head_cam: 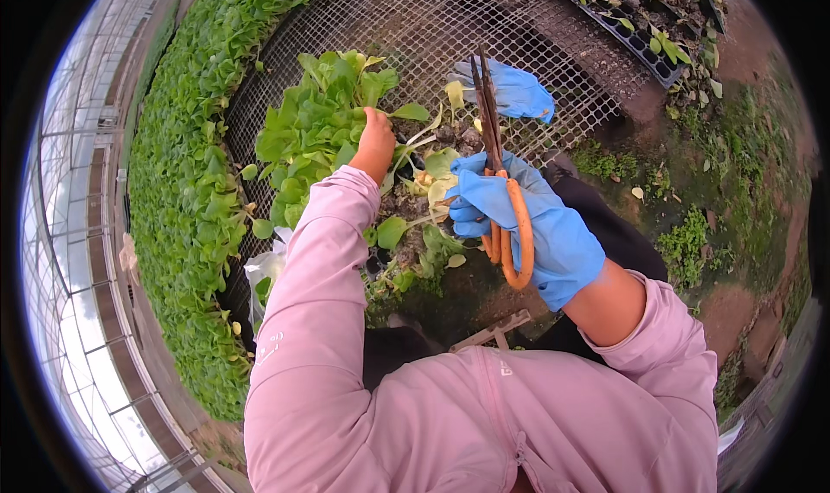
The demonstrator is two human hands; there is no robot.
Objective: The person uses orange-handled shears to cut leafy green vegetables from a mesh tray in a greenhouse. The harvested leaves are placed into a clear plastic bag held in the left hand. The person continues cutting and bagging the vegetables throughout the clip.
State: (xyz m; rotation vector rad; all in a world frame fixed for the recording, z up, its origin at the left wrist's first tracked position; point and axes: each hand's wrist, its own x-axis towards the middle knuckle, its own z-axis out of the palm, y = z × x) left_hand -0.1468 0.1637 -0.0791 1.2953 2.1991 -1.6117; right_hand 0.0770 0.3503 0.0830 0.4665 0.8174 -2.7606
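My bare left hand is in among the leaves of a cluster of green seedlings. Its fingertips are hidden by foliage, so I cannot tell whether it grips a stem. In a blue glove, my right hand is shut on scissors with orange handles and dark, rusty blades that point away from me, slightly parted. A small brown bit shows by the gloved fingertips. Between the hands lie yellowed leaves and loose soil plugs on what looks like a black cell tray, mostly covered.
An empty blue glove lies on the wire mesh bench. Dense seedlings fill the left side. Black cell trays with plant scraps stand at the far right. A white plastic bag sits beside my left forearm.
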